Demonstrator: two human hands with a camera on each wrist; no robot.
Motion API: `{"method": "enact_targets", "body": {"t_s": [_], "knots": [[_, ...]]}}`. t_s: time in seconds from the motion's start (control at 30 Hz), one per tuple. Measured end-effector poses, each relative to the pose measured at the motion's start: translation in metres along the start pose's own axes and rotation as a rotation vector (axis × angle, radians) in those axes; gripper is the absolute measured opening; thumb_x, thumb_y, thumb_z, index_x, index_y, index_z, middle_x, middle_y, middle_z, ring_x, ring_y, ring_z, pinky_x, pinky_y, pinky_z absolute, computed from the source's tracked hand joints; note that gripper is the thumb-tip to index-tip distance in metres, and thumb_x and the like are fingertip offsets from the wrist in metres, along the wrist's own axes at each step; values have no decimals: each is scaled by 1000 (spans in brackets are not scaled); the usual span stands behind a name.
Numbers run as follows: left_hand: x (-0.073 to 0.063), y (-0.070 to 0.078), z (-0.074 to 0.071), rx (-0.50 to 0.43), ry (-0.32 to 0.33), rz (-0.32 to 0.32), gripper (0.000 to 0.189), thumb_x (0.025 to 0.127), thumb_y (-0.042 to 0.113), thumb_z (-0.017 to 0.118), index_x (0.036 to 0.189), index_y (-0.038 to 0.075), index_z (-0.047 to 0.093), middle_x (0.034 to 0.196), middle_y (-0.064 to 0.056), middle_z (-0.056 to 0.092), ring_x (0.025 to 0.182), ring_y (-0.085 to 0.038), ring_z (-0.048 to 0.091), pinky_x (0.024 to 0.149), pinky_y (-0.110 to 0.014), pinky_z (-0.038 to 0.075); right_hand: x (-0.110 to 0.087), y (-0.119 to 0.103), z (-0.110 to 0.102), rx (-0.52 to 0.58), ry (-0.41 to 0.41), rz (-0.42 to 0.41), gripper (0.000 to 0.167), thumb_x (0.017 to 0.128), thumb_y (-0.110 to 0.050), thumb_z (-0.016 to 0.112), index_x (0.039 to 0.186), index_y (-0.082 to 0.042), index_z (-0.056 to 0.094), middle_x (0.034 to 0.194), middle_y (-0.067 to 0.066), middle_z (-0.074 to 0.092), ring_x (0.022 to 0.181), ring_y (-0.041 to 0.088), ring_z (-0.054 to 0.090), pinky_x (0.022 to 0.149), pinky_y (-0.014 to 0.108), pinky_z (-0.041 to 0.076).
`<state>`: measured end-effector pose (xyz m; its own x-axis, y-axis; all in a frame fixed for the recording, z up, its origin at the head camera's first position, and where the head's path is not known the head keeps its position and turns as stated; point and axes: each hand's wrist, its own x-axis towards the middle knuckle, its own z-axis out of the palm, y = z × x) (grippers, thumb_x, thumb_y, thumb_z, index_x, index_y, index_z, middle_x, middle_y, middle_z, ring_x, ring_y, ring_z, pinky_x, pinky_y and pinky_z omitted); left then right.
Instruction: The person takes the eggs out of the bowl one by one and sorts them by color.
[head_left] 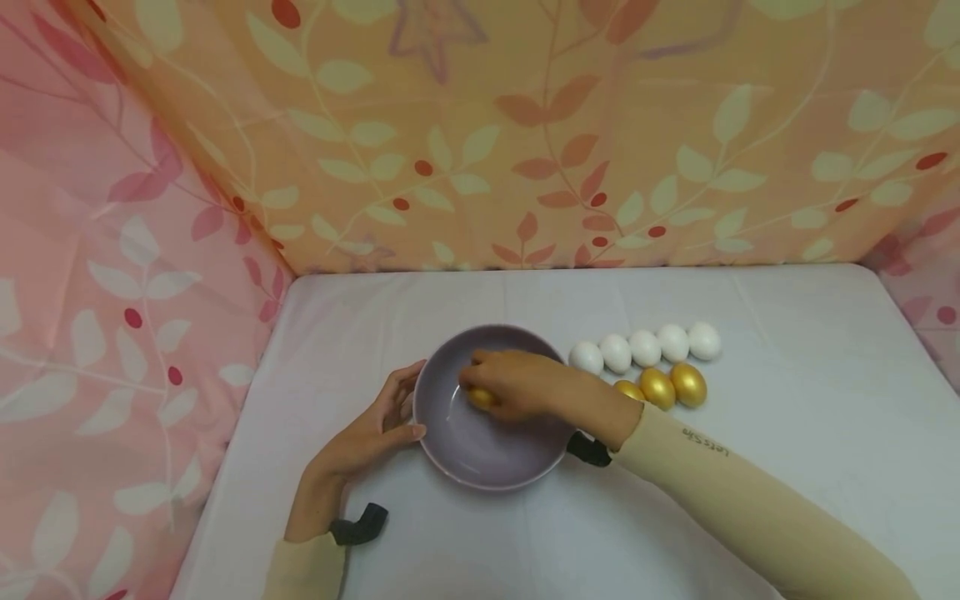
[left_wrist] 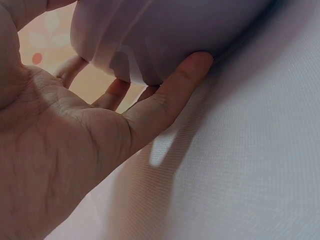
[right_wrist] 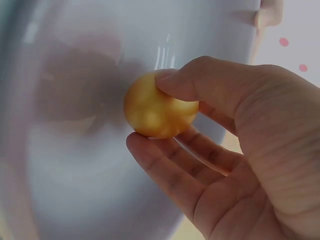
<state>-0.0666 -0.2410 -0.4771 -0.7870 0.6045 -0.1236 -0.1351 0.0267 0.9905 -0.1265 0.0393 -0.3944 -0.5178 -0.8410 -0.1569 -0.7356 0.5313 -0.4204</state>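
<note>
A wide mauve bowl (head_left: 480, 458) stands on the white-covered table. My left hand (head_left: 375, 429) holds it from the left side, thumb and fingers spread around the outer wall; in the left wrist view the fingertips touch the bowl's side (left_wrist: 165, 35). Over the inside of the bowl, my right hand (head_left: 517, 383) pinches a shiny golden egg (right_wrist: 157, 110) between thumb and fingers. The egg's lower part faces the bowl's inner wall (right_wrist: 75, 180). In the head view the hand covers most of this egg (head_left: 482, 398).
Right of the bowl, several white eggs (head_left: 645, 348) lie in a row. In front of them are golden eggs (head_left: 658, 388), partly covered by the right forearm (head_left: 720, 475). Patterned cloth (head_left: 465, 167) hangs behind the table (head_left: 795, 358), with pink cloth (head_left: 135, 333) at the left.
</note>
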Motion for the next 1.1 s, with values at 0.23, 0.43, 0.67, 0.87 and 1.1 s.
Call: {"method": "enact_targets", "body": {"t_s": [0.23, 0.43, 0.67, 0.87, 1.1], "knots": [[-1, 2, 2, -7, -1, 0, 85, 102, 4, 65, 167, 23, 13, 176, -11, 12, 163, -34, 14, 112, -22, 45, -8, 2, -5, -1, 48, -11, 27, 94, -10, 75, 121, -11, 71, 108, 6, 64, 90, 18, 60, 86, 32, 53], [0, 1, 2, -7, -2, 3, 85, 102, 4, 65, 167, 23, 13, 176, -12, 12, 163, -37, 12, 112, -21, 45, -17, 6, -4, 24, 100, -20, 33, 92, -9, 75, 125, -11, 71, 112, 7, 65, 92, 19, 61, 89, 34, 54], [-1, 0, 1, 5, -3, 9, 84, 102, 4, 65, 167, 23, 15, 176, -11, 15, 160, -17, 23, 114, -19, 42, -40, 8, -8, 108, 199, 12, 37, 91, -7, 76, 127, -15, 71, 117, 4, 64, 99, 16, 62, 92, 32, 56], [-3, 1, -1, 12, 6, 10, 83, 102, 4, 65, 167, 22, 16, 175, -11, 16, 158, -10, 26, 113, -19, 42, -60, 10, -10, 194, 284, 69, 42, 92, -9, 75, 133, -15, 69, 124, 0, 64, 102, 13, 63, 91, 32, 56], [-3, -1, 0, -2, -4, 14, 83, 102, 4, 64, 167, 22, 15, 175, -12, 14, 156, -6, 28, 114, -19, 41, -82, 15, -5, 284, 438, 88, 42, 91, -10, 76, 132, -17, 70, 128, -4, 66, 102, 8, 63, 91, 33, 56]]}}
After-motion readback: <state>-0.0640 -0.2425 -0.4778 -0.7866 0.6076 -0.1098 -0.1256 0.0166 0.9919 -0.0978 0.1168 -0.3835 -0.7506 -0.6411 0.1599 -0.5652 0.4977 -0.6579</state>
